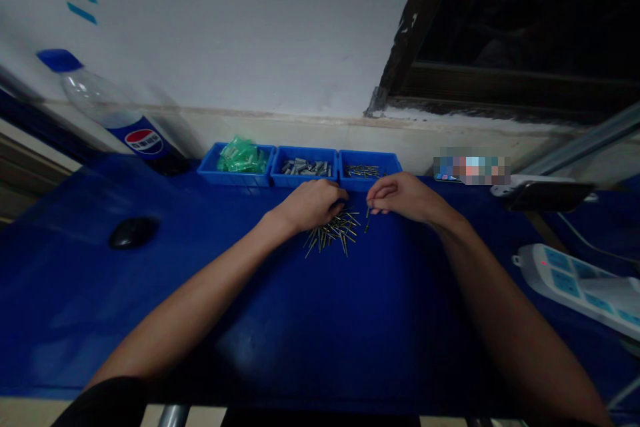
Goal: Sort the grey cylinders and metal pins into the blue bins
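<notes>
A loose pile of thin brass-coloured metal pins [330, 232] lies on the blue tabletop [320, 307]. Over the back of this pile is my left hand [316, 203], palm down with curled fingers; the fingertips are mostly hidden, so what they grip, if anything, does not show. My right hand [395, 195] is just to the right of the pile, thumb and fingers pinched around one thin metal pin [367, 221] that points downward. More thin pins [363, 171] lie in the right-hand blue bin [397, 163], behind my hands.
The middle blue bin [284, 180] holds small grey metal cylinders; the left bin [210, 177] holds green translucent pieces. A Pepsi bottle [143, 140] and a black mouse [131, 232] are left. A phone [550, 196] and power strip [570, 280] are right. A wall stands behind.
</notes>
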Demonstrator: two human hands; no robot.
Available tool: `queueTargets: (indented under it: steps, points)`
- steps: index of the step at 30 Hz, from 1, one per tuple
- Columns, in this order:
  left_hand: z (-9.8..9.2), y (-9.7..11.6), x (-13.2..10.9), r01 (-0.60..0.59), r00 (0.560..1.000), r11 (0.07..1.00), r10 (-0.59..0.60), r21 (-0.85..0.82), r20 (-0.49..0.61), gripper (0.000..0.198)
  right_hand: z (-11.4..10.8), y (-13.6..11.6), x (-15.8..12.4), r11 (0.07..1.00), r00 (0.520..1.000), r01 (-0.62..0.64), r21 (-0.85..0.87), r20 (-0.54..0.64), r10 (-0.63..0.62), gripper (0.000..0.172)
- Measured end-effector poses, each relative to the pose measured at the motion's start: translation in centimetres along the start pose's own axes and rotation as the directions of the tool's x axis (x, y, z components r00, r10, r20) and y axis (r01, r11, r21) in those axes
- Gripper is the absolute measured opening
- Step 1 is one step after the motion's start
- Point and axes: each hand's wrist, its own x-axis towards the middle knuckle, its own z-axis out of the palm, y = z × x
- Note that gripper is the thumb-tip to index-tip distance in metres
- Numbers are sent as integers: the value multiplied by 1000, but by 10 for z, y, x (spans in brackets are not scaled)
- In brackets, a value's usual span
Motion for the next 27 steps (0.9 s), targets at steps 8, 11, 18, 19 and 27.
queueTargets:
  steps: [8, 11, 18, 19, 27]
  points:
    - [-6, 2, 3, -72, 997, 974, 66, -214, -35, 26, 1, -18, -9, 950, 999, 32, 310, -37, -22, 21]
    - [-8, 3, 4, -61, 996, 968, 42, -242, -84, 22, 3, -15, -8, 925, 996, 53, 377, -91, -20, 23]
    - [3, -7, 2, 8, 999, 995, -13, -95, -51, 23, 1, -11, -2, 914, 923, 183, 362, -382, -33, 36]
    - [4, -7, 2, -1, 1000, 997, -1, -83, -25, 24, 1, -10, -2, 917, 918, 187, 351, -395, -36, 39]
    - [7, -1, 3, 13, 996, 999, -16, 42, 83, 19, 2, -5, 0, 979, 978, 95, 180, -203, -58, 28]
